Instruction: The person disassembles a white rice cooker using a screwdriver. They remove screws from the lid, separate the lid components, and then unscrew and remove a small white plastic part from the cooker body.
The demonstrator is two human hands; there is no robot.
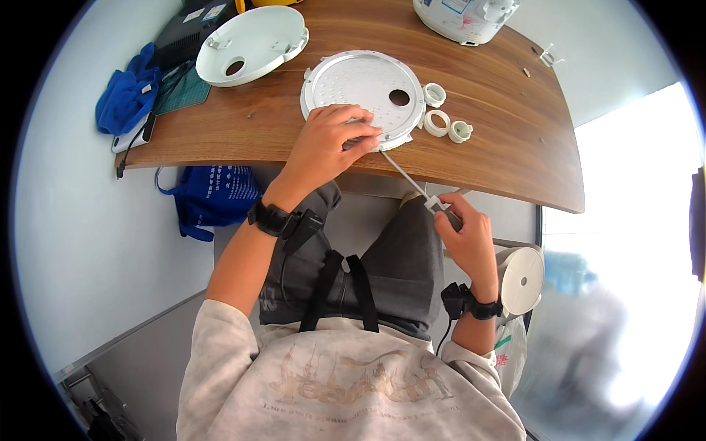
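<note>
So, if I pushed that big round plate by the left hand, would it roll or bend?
The plate lies flat, so it would probably slide rather than roll. Its neat round rim suggests it's stiff, not bendy. The left hand at its near edge might hold it back, too.

Down-left of the left hand point(338, 140), a blue bag point(217, 192) bears white Chinese characters. Below both hands, the beige shirt point(353, 371) carries ornate brown lettering above smaller print. Below the right hand point(467, 239), a plastic bag point(513, 353) shows a red character. Up-left of the left hand, labels point(214, 12) on a black case point(173, 42) are unreadably small.
</note>
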